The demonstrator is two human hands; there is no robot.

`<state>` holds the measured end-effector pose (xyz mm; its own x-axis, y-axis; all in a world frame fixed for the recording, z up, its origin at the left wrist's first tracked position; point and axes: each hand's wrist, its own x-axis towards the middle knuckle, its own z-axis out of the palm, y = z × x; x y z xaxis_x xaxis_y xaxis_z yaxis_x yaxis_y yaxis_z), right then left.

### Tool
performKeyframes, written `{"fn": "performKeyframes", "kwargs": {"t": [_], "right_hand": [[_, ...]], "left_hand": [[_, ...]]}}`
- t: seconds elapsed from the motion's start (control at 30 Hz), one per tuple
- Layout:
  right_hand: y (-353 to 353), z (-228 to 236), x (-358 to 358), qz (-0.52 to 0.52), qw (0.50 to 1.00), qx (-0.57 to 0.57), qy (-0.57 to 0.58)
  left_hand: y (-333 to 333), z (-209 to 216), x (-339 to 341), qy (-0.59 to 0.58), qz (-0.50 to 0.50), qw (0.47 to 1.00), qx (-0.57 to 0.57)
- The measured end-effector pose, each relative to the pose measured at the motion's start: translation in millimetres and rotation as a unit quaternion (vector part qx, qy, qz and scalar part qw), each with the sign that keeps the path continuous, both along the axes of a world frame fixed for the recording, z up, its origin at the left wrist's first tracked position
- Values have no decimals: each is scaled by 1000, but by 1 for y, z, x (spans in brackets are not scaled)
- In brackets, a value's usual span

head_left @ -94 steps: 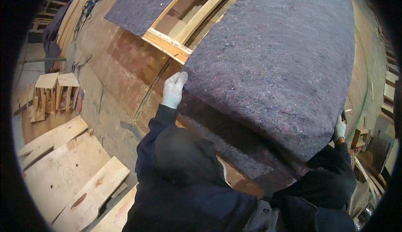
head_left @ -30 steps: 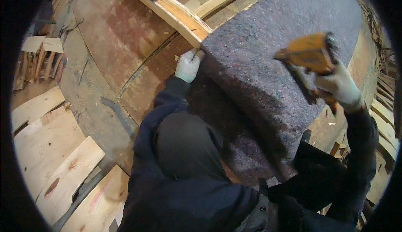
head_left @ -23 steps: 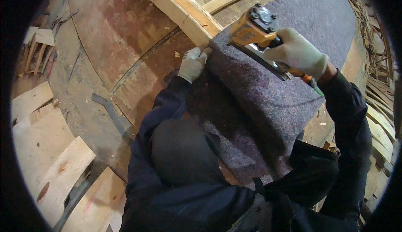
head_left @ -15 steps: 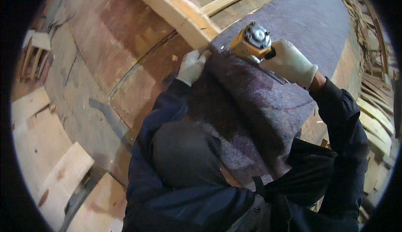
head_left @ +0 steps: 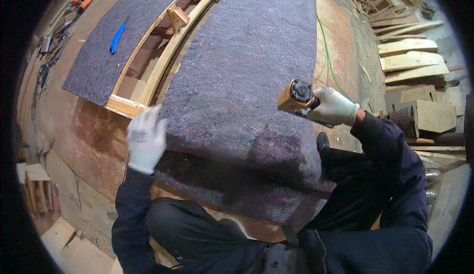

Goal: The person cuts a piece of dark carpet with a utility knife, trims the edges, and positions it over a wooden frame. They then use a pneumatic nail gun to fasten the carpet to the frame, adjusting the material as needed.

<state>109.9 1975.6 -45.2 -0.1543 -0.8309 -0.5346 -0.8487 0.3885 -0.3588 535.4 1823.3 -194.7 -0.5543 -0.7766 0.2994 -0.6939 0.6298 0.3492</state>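
My right hand [head_left: 336, 107], in a white glove, grips a yellow and black staple gun [head_left: 296, 97] by its handle. The tool is held over the right part of a speckled grey-purple felt sheet [head_left: 247, 61]. My left hand [head_left: 147, 139], gloved too, is open with fingers apart. It is by the near end of a curved wooden frame [head_left: 127, 107], at the felt's left edge; whether it touches either cannot be told. Close to my knees the felt's near part drops into a dark, shadowed fold.
A blue-handled knife [head_left: 117, 39] lies on another felt piece [head_left: 94, 71] left of the frame. A green hose [head_left: 327, 51] runs along the felt's right side. Cut wooden pieces [head_left: 412, 61] and a cardboard box [head_left: 434, 116] are at the right. Tools [head_left: 81, 3] lie far left.
The view has shifted, showing more of the frame and felt. My left hand has come off the felt's corner and spread its fingers. The staple gun has moved right, away from the frame's end.
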Motion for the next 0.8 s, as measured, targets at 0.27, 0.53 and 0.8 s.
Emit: {"fn": "performKeyframes", "kwargs": {"t": [0.27,0.53,0.8], "right_hand": [[29,5,-53,0,995,-102,-21],[59,3,-76,-46,997,-60,-2],[71,-15,-61,-143,985,65,-67]], "left_hand": [[181,-25,-223,49,-378,923,-56],[324,-124,-314,-95,-516,850,-46],[341,-170,-350,-48,-470,874,112]]}}
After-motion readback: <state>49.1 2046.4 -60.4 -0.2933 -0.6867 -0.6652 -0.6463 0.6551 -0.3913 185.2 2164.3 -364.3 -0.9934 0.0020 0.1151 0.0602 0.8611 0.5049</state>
